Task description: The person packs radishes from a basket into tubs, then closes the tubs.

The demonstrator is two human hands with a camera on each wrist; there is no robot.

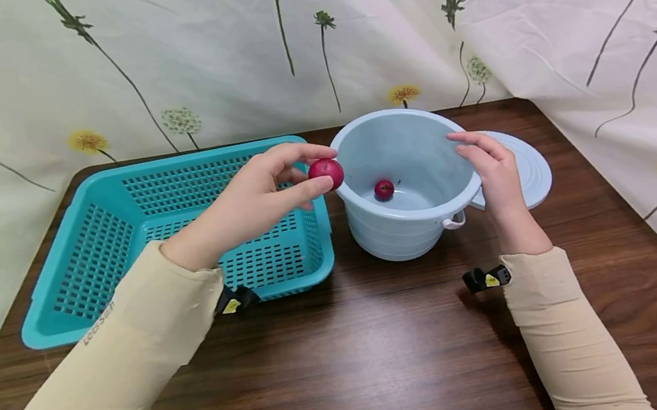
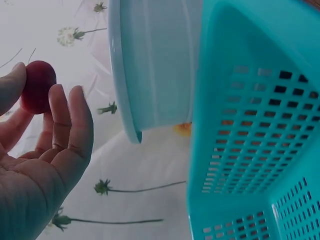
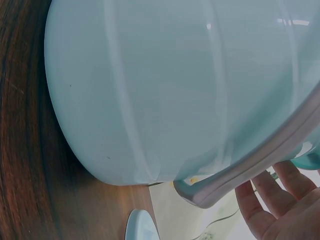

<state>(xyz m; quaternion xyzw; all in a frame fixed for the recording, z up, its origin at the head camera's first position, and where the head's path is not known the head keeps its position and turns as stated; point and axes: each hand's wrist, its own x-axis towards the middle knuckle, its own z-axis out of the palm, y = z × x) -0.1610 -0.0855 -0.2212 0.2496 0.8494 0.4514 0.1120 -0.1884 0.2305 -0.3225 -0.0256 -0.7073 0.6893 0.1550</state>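
Observation:
Between the thumb and fingers of my left hand (image 1: pixel 262 190) I pinch a small round red fruit (image 1: pixel 326 174), plum-like in look. The left wrist view shows the same dark red fruit (image 2: pixel 38 87) at the fingertips, beside the bucket's rim. In the head view it is just left of the light blue bucket (image 1: pixel 398 237). A second red fruit (image 1: pixel 384 190) lies on the bucket's floor. My right hand (image 1: pixel 497 178) is at the bucket's right rim, its fingers extended and reaching over the edge. Part of its palm side is hidden in the head view.
A teal perforated basket (image 1: pixel 161 165) stands to the left, partly covered by my left arm. Behind my right hand lies a round light blue lid (image 1: pixel 530 166). The bucket's pale handle (image 3: pixel 250 165) hangs down its near side. A flowered cloth (image 1: pixel 377 25) rises behind the wooden table (image 1: pixel 355 373).

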